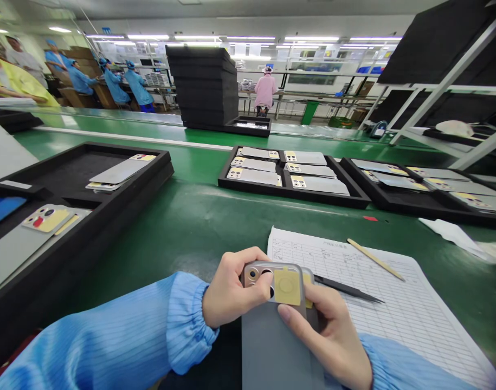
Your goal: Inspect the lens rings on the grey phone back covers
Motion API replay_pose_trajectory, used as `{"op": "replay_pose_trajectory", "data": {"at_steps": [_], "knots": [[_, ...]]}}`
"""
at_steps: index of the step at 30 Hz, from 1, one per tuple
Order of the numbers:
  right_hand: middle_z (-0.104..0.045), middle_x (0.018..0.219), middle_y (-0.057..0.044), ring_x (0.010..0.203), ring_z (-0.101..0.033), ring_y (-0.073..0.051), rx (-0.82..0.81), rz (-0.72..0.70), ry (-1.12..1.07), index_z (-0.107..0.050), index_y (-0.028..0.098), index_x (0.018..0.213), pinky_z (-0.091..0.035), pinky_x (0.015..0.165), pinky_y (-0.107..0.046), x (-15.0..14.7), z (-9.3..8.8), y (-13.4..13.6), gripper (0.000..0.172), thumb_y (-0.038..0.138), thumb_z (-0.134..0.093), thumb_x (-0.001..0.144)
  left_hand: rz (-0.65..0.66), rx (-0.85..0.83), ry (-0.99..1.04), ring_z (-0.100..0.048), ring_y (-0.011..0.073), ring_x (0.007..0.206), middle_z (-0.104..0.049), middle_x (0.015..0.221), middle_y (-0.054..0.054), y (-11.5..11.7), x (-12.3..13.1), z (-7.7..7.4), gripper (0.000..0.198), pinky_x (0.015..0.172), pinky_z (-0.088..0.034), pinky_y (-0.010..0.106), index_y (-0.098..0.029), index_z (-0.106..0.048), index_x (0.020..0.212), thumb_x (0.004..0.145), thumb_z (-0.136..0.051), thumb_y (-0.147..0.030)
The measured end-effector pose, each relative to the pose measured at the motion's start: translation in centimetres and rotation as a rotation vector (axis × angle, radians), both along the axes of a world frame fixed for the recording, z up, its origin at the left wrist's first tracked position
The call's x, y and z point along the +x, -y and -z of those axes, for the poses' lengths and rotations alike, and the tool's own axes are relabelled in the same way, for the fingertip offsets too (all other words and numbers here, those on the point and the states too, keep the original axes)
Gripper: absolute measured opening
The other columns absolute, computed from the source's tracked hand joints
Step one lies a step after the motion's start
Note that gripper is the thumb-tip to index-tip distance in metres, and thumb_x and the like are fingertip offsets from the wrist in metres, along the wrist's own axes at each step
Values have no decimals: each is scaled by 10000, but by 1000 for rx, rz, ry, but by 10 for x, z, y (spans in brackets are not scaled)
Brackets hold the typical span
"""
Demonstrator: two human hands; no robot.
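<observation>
In the head view a grey phone back panel (272,341) stands tilted near the table's front edge, its camera block at the top. Yellow film (287,287) covers the right part of that block, and round lens openings show on the left part. My left hand (237,287) is closed on the upper left corner, thumb pressed over the lens area. Closed on the right edge is my right hand (327,325), its thumb on the front just under the film. A second similar panel (308,277) shows partly behind the first, and my right fingers are partly hidden there.
Black tweezers (353,290) and a thin wooden stick (375,260) lie on a printed form (418,314). Black trays with phone panels stand left (121,203), ahead (251,189) and right (378,201). Farther off rises a stack of black trays (201,86). Several people work beyond.
</observation>
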State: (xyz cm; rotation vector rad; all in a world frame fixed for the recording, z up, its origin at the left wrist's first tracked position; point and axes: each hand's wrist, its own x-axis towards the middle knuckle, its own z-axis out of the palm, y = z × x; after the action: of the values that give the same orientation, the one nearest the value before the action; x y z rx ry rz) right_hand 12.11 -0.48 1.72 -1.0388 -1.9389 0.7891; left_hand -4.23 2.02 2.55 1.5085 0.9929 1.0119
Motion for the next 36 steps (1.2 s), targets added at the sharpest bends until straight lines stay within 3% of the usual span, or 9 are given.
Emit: {"op": "replay_pose_trajectory", "data": {"at_steps": [8,18,26,36], "knots": [[-570,579,23,581,-556,-143,-5,-6,-7,-637,196,881,-386,493,-216,0,1,-1,161,175,-521,772,3,3,-3,-295,35,430,-400,505,-63,-1,0,0,70,403,-264,151,-132,-507,672,694,-499,-198],[-596,597,-1,472,-471,-114,51,31,18,-621,163,835,-308,421,-226,-2,2,3,131,191,-509,774,36,-39,27,-295,42,444,-403,521,-48,1,0,1,98,413,-260,167,-122,-515,687,701,-487,-215],[-557,589,16,476,-446,-101,47,0,15,-616,169,888,-336,460,-213,-5,0,3,160,160,-510,768,-15,-78,63,-282,37,436,-395,506,-52,2,4,-1,66,401,-246,163,-119,-513,638,641,-487,-180],[-488,535,13,456,-387,-102,38,20,41,-593,159,769,-315,442,-224,-7,3,5,120,201,-482,783,12,-10,27,-252,37,421,-350,482,-67,2,3,2,52,386,-216,167,-137,-477,642,643,-457,-185]]}}
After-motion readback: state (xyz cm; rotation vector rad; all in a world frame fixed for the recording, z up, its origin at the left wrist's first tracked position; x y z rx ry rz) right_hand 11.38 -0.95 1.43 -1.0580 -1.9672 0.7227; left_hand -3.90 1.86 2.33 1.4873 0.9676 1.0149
